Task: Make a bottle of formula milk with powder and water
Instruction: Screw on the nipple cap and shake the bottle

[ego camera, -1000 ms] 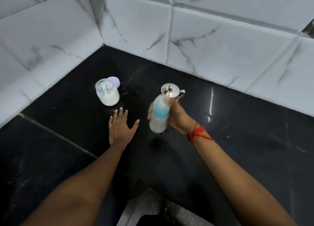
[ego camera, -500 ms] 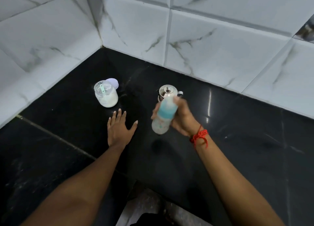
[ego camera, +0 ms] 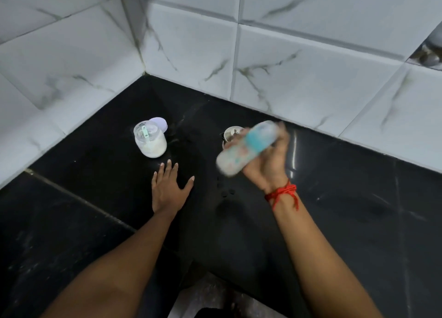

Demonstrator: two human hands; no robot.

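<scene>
The person stands at a black stone counter point(ego camera: 346, 210) set into a corner of white marbled wall tiles point(ego camera: 299, 73), both bare forearms reaching out over it. The right hand point(ego camera: 267, 159) is wrapped around a baby bottle point(ego camera: 246, 147) and holds it up off the counter, tilted steeply on a slant, its base toward the jar side and lower, its top end higher and toward the wall. The bottle is blurred; a turquoise band shows around its upper part and the lower part looks pale and milky, with faint coloured print that is too smeared to read. A red thread point(ego camera: 283, 193) is tied round the right wrist, its loose ends hanging. Just behind the bottle, partly hidden by it and by the fingers, a small steel pot with a knobbed lid point(ego camera: 230, 132) sits on the counter. Well to the other side of the bottle, toward the corner, stands a clear glass jar point(ego camera: 150, 140), open, with white powder in its bottom and a pale green scoop point(ego camera: 144, 132) resting inside at its mouth. A lilac lid point(ego camera: 160, 124) lies touching the jar on its wall side. The left hand point(ego camera: 168, 191) lies flat on the counter between the jar and the bottle, palm down, fingers spread and grasping nothing, near the jar but apart from it. A few dark droplets point(ego camera: 227, 192) dot the counter below the bottle.
</scene>
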